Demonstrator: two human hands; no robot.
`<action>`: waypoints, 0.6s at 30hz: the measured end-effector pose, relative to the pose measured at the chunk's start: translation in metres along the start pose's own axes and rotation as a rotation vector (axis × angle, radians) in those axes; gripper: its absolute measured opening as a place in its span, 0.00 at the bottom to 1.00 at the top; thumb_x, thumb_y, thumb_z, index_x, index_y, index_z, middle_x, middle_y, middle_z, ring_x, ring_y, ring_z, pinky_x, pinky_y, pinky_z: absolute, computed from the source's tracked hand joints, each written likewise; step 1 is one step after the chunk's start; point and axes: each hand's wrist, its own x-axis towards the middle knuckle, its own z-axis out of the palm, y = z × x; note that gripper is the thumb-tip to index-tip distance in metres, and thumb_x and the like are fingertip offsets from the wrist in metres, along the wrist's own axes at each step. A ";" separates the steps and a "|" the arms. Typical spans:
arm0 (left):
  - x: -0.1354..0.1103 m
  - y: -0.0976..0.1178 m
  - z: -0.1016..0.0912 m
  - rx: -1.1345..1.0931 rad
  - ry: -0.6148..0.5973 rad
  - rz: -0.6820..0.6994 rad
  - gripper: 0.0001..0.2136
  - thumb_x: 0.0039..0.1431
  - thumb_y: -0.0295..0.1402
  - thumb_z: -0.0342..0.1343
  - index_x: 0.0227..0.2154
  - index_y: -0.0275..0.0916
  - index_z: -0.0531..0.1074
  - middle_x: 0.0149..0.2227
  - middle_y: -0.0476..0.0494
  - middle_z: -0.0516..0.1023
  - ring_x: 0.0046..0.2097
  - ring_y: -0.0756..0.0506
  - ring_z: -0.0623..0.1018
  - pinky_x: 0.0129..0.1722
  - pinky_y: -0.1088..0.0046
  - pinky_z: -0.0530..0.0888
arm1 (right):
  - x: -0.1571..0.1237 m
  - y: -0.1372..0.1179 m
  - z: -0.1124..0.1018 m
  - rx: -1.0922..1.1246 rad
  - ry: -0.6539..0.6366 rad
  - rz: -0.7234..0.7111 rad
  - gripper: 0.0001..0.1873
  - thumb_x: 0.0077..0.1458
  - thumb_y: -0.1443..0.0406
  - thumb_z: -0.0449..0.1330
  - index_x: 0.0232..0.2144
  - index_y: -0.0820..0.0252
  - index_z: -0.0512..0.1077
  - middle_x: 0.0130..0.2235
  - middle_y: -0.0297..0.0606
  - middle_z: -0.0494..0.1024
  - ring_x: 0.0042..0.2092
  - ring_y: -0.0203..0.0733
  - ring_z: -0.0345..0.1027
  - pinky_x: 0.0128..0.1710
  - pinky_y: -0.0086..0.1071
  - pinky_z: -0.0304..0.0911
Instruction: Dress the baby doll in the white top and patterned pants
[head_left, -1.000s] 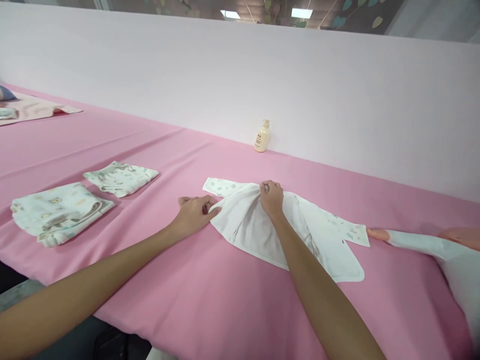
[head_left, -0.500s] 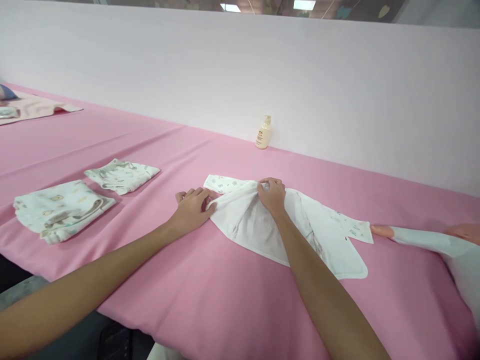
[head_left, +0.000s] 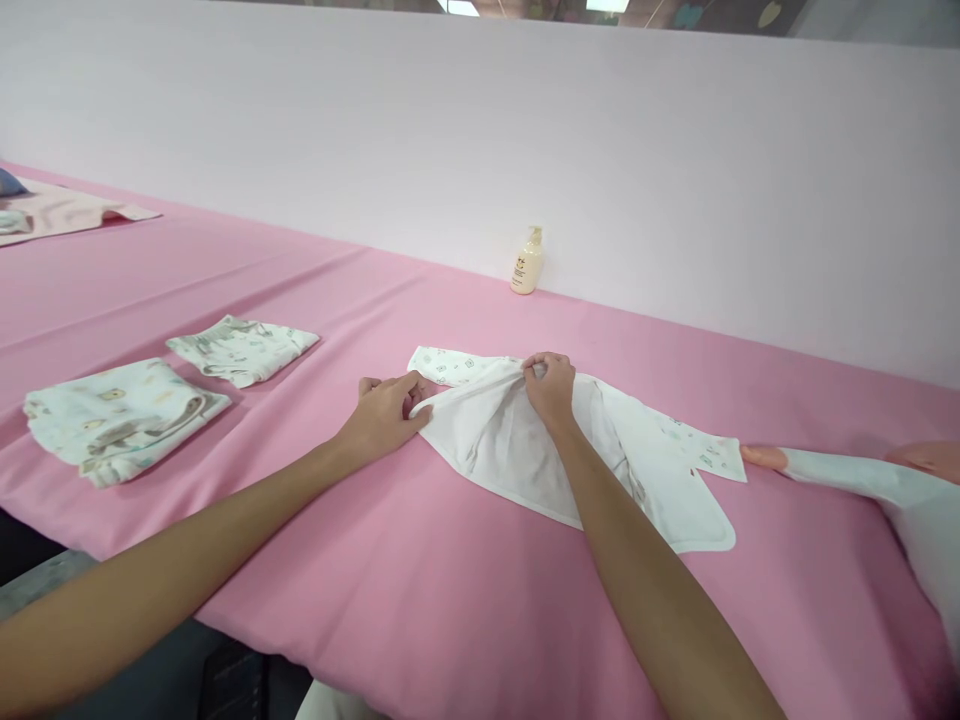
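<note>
A small white baby garment with a faint print lies spread on the pink tablecloth. My right hand is closed, pinching a fold of the garment near its upper middle. My left hand rests at the garment's left edge, thumb and fingers pinched on the cloth's corner. One printed sleeve sticks out behind the two hands.
Two folded printed cloths lie at the left, a larger one and a smaller one. A cream pump bottle stands by the pale wall. A doll's arm in a light sleeve lies at the right. More fabric lies far left.
My right hand has tightened its pinch and lifted the fold slightly. My left hand shifted a little right, closing on the garment's left edge.
</note>
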 end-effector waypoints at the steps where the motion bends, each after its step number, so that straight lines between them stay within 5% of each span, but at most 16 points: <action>1: 0.000 -0.001 0.000 0.009 0.003 -0.010 0.08 0.64 0.42 0.55 0.37 0.43 0.67 0.32 0.52 0.78 0.36 0.42 0.78 0.56 0.52 0.63 | 0.000 0.000 0.000 -0.012 -0.002 0.011 0.07 0.58 0.68 0.59 0.36 0.56 0.77 0.47 0.44 0.79 0.57 0.53 0.67 0.65 0.49 0.57; 7: 0.003 -0.003 0.000 0.034 0.012 -0.039 0.17 0.69 0.51 0.51 0.35 0.43 0.69 0.30 0.50 0.77 0.38 0.40 0.78 0.55 0.51 0.63 | -0.007 -0.006 0.000 -0.056 -0.082 0.039 0.09 0.60 0.60 0.62 0.42 0.51 0.80 0.54 0.45 0.75 0.60 0.57 0.63 0.64 0.53 0.57; 13: 0.001 -0.003 0.002 0.014 -0.017 0.044 0.13 0.69 0.45 0.51 0.43 0.45 0.76 0.31 0.50 0.77 0.40 0.40 0.78 0.57 0.51 0.63 | -0.008 -0.008 -0.001 -0.086 -0.147 -0.009 0.12 0.60 0.58 0.65 0.46 0.49 0.81 0.63 0.44 0.69 0.68 0.60 0.56 0.68 0.57 0.51; 18: -0.002 0.001 0.000 -0.056 -0.014 0.067 0.15 0.70 0.42 0.50 0.52 0.48 0.77 0.32 0.52 0.78 0.37 0.44 0.78 0.60 0.52 0.62 | -0.006 -0.005 0.000 -0.048 -0.124 -0.028 0.10 0.61 0.59 0.64 0.44 0.51 0.80 0.61 0.43 0.71 0.65 0.57 0.59 0.67 0.53 0.54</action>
